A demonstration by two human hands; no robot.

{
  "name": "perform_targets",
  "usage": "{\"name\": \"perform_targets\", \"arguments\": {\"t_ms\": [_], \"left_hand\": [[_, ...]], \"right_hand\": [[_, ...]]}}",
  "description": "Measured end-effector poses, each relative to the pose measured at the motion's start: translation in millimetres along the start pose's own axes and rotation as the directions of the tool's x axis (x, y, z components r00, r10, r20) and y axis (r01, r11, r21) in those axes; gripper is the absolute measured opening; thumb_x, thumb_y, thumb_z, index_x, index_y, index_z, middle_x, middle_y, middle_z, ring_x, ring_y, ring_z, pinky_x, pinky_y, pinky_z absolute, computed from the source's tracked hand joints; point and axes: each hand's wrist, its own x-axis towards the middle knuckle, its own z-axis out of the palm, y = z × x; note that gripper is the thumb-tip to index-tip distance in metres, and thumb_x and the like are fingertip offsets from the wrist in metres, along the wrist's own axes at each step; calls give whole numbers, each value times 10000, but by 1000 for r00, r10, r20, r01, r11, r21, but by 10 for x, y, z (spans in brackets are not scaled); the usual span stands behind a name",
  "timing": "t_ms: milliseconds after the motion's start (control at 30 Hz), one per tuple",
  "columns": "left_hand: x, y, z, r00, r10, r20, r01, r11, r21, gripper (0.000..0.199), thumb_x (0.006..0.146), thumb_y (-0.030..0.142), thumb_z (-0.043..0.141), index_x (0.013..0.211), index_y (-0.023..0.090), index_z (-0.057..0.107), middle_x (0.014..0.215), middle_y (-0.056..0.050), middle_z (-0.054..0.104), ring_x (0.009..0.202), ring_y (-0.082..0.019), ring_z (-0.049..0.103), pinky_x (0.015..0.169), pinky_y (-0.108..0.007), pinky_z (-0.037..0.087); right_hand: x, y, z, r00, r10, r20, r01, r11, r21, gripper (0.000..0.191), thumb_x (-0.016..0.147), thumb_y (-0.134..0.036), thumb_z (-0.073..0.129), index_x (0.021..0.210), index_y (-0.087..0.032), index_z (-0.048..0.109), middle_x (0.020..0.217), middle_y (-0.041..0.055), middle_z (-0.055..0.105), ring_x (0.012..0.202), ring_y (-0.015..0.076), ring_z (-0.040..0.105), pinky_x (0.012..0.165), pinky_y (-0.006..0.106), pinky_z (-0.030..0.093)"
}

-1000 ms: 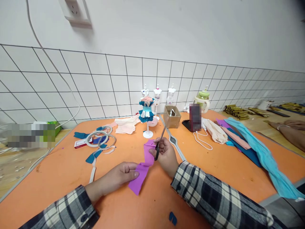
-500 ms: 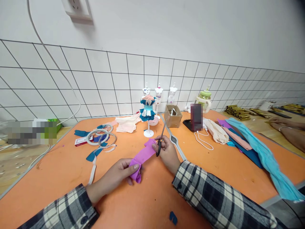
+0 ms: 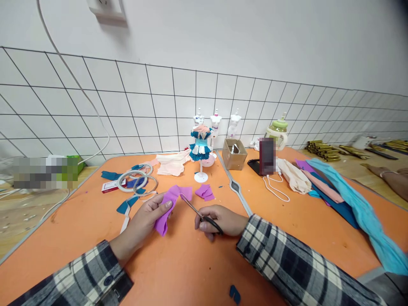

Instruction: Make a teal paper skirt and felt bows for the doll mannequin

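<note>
Above the table, left hand is pinching purple fabric and right hand is gripping scissors, seemingly snipping, needing tautness

The folded strip is bright purple, and so is the small scrap. The scissors have black handles and silver blades. The tabletop is orange. The shirt sleeves have black, grey and cream checks. The doll dress is dark teal, white, light blue and peach. The wall tiles are white with thin black lines. The bottle lid is green.
</note>
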Motion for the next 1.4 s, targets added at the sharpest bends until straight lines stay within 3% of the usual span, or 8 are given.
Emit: {"name": "perform_targets", "arguments": {"t_ms": [267,433,567,867,1300,1400], "left_hand": [[13,-61,14,997,-49,51,50,999,-19,312,727,421,789,818,165,636,615,46,540,512,-88,442,471,-184,349],[29,-53,13,997,-79,-18,76,990,-116,300,723,400,797,770,158,626,594,43,553,507,-78,453,462,-168,355],[39,-30,6,996,-84,-42,76,983,-167,291,703,367,815,725,160,612,574,46,556,506,-72,453,458,-154,358],[-28,-14,85,991,-109,72,115,990,-83,335,709,433,808,764,149,639,591,41,543,498,-66,430,443,-149,353],[-41,-36,105,988,-107,109,107,994,-1,332,712,409,810,872,153,672,627,44,543,501,-69,431,449,-166,370],[-51,-12,121,996,-58,67,58,998,-2,526,736,413,794,1174,175,626,582,66,546,470,-70,426,437,-161,354]], "right_hand": [[11,2,78,997,71,-39,-73,996,-59,356,766,-490,717,866,-180,574,621,-55,530,522,84,484,512,195,377],[-4,-13,71,982,-14,-187,-53,937,-346,214,792,-388,686,828,-198,593,601,-72,457,531,80,398,476,182,295],[-17,22,46,981,-35,-192,-55,896,-441,219,795,-414,679,823,-204,621,606,-64,474,531,88,414,469,189,279],[-8,80,65,987,-32,-160,-36,914,-405,189,821,-393,658,841,-206,633,591,-64,456,516,86,388,458,193,260],[24,18,124,988,50,-145,-86,964,-253,240,781,-411,708,851,-192,640,589,-64,469,508,76,395,453,184,298],[27,9,123,985,45,-164,-84,967,-240,248,774,-410,717,856,-186,649,578,-63,472,503,76,409,447,178,308]]}}
